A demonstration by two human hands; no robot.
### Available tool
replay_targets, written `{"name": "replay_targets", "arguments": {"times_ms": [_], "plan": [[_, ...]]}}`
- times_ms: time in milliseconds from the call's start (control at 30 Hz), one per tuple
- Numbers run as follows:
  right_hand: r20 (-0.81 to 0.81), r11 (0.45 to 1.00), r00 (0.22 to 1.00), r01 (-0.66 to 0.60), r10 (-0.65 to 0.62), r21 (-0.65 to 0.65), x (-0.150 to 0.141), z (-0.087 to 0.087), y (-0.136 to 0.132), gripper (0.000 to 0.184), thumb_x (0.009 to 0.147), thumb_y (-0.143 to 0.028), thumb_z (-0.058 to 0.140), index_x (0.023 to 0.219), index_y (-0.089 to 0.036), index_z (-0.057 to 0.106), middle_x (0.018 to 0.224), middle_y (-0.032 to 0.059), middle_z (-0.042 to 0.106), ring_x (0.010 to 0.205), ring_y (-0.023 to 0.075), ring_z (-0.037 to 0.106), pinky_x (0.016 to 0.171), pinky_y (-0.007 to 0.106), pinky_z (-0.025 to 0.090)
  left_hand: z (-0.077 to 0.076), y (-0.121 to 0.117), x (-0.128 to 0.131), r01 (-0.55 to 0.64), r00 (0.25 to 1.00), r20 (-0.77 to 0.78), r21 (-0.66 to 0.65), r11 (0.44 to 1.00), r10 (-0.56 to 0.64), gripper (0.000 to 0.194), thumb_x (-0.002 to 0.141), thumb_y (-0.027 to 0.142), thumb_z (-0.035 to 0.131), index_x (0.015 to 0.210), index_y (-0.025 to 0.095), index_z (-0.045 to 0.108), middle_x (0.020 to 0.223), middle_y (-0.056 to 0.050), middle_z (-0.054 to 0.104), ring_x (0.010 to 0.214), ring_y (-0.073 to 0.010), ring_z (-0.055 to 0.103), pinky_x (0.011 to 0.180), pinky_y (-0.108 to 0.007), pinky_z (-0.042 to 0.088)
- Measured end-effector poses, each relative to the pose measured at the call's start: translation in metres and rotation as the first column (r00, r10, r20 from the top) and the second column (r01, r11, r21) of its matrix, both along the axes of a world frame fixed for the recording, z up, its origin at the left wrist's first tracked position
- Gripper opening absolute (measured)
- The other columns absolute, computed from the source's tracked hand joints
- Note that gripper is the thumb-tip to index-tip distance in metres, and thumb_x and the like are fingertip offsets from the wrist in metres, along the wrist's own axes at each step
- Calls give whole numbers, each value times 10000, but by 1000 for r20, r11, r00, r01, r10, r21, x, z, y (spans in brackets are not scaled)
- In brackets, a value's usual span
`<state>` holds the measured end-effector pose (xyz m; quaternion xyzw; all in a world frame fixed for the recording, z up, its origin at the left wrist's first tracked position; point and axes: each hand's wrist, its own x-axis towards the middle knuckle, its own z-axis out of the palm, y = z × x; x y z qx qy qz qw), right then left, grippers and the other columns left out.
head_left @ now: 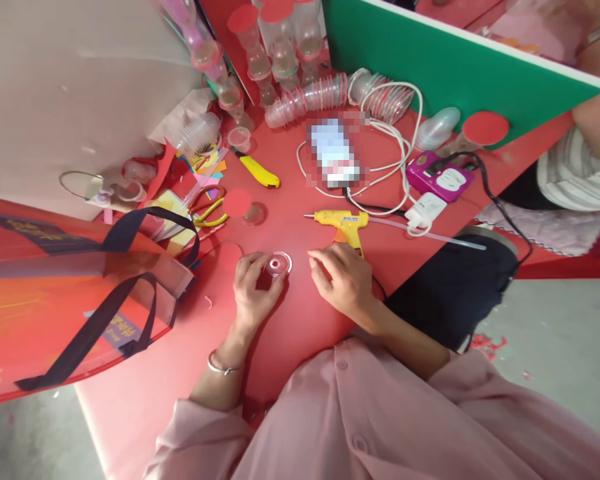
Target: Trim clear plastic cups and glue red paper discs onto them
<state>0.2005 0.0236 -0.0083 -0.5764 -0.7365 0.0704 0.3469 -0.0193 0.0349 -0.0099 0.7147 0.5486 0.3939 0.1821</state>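
In the head view, the left hand (256, 288) has its grip closed on the clear disc (279, 265) just above or on the red tabletop (290, 333); the right hand (344, 280) has its fingers curled, its grip unclear, beside the yellow glue gun (344, 223); the phone (335, 153) lies beyond, among white cable loops (414, 157)
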Motion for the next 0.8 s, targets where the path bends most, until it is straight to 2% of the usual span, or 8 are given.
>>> {"name": "replay_targets", "arguments": {"times_ms": [200,800], "plan": [[15,997,1000,-25,24,75,-2,-3,5,141,979,-206,620,1077,-195,721,845,39,712,812,202,621,772,336,460,2,2,1,8,996,-84,49,999,-4,395,821,222,815,1200,204,707,1120,-95,680,1047,-238,667,925,-414,577],[-20,999,999,-42,43,26,0,0,7,142,956,-187,663,1079,-200,734,835,19,721,785,186,623,762,331,469,4,2,1,20,994,-110,16,1000,-19,423,823,204,808,1229,211,690,1119,-94,682,1033,-242,678,914,-427,587]]}}
